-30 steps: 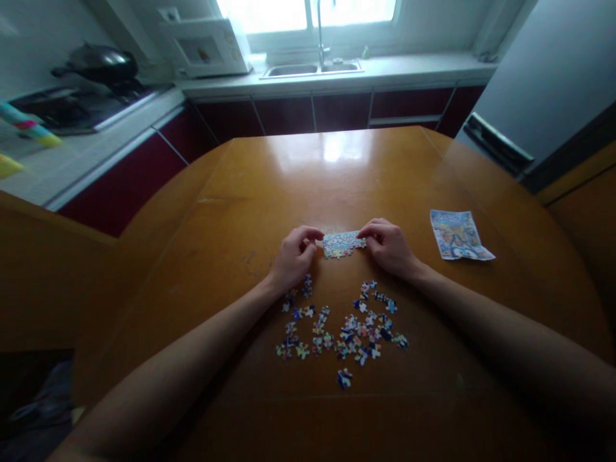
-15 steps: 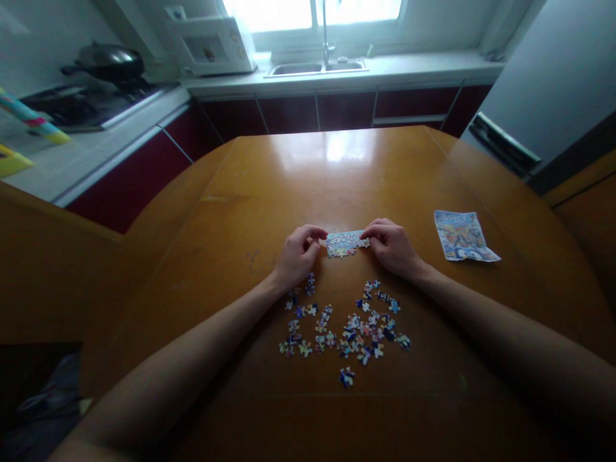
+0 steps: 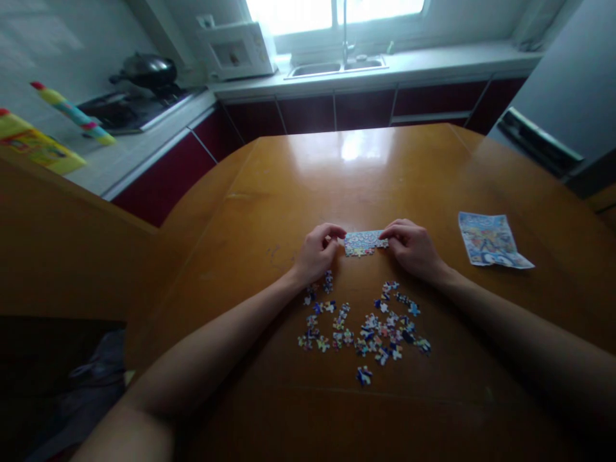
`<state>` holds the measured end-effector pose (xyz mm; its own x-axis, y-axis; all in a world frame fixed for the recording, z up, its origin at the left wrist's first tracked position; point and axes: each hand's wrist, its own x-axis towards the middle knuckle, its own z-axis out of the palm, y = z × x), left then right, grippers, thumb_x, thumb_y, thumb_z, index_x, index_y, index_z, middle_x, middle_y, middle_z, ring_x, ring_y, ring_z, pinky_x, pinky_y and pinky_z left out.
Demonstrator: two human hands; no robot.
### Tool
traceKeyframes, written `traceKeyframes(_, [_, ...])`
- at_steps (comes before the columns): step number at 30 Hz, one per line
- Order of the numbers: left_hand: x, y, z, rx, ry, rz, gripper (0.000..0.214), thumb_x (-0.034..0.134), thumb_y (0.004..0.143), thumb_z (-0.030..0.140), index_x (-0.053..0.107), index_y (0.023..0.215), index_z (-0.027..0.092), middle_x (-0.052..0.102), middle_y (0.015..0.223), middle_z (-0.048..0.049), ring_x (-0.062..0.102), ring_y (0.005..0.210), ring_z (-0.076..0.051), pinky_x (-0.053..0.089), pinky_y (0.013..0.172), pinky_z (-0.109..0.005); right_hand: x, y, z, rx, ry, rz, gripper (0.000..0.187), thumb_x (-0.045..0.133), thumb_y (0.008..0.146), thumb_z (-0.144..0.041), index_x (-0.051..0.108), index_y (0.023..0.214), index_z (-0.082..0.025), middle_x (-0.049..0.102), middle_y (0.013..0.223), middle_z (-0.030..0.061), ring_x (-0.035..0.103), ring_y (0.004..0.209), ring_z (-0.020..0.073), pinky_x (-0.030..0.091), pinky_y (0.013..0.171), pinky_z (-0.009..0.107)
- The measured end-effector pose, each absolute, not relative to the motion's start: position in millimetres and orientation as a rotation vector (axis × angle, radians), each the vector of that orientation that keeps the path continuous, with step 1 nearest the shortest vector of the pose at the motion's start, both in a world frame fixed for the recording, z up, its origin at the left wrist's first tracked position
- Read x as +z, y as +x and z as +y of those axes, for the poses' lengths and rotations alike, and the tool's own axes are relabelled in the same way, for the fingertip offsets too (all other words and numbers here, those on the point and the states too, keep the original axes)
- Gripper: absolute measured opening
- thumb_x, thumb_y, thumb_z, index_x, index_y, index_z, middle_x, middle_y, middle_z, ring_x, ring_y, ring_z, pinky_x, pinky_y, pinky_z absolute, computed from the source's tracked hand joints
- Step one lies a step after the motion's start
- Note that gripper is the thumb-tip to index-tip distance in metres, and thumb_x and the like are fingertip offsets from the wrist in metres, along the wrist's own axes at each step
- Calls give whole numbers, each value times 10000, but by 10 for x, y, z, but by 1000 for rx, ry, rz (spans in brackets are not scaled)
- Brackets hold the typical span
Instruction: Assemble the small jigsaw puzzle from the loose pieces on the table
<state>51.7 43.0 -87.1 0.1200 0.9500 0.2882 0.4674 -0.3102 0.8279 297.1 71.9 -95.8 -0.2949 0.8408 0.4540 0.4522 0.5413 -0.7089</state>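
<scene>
A joined section of jigsaw puzzle [image 3: 360,242], pale blue with a stepped lower edge, lies between my hands on the wooden table. My left hand [image 3: 320,250] is closed with thumb and forefinger at the section's left edge. At the right edge, my right hand [image 3: 410,245] pinches the section's side, fingers bent over its corner. Nearer to me lie many loose puzzle pieces [image 3: 385,330] in a scattered heap, some partly hidden by my left wrist. One loose piece [image 3: 364,375] sits apart in front of them.
A creased picture sheet [image 3: 491,240] lies right of my right hand. The wooden table [image 3: 308,186] reaches toward a counter with a sink [image 3: 337,66] and a microwave [image 3: 238,50]. A pan [image 3: 149,69] stands on the stove at left, near yellow bottles [image 3: 41,147].
The whole view has shifted, so the table and hands appear further right. Both hands stay at the edges of the puzzle section, and the loose pieces look unchanged.
</scene>
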Motion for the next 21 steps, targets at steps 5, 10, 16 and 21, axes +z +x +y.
traceKeyframes(5, [-878,518,433,1141,1816,1362,237,493,840,77,681,955,164,722,958,-59,634,847,-160,508,756,-307,-977,2977,723,573,-1037,-1930,226,542,795,-78,720,766,-215,665,796,52,597,780,210,463,697,360])
traceKeyframes(10, [-900,508,443,1145,1802,1352,241,491,840,76,684,946,173,727,962,-56,652,875,-163,521,783,-319,-982,2978,717,584,-1044,-1936,219,548,805,-88,721,772,-219,669,801,54,600,793,215,469,712,368])
traceKeyframes(16, [-892,490,473,1196,1710,1306,228,490,835,79,685,913,169,725,919,-48,664,878,-159,528,806,-320,-989,2978,722,584,-1046,-1934,216,545,806,-97,721,769,-217,672,810,57,596,784,212,466,700,368])
traceKeyframes(21, [-868,464,503,1250,1595,1316,248,477,783,51,683,861,163,719,860,-36,658,837,-154,534,812,-319,-984,2972,722,583,-1050,-1921,219,546,801,-96,722,759,-219,672,801,59,597,782,216,463,690,372])
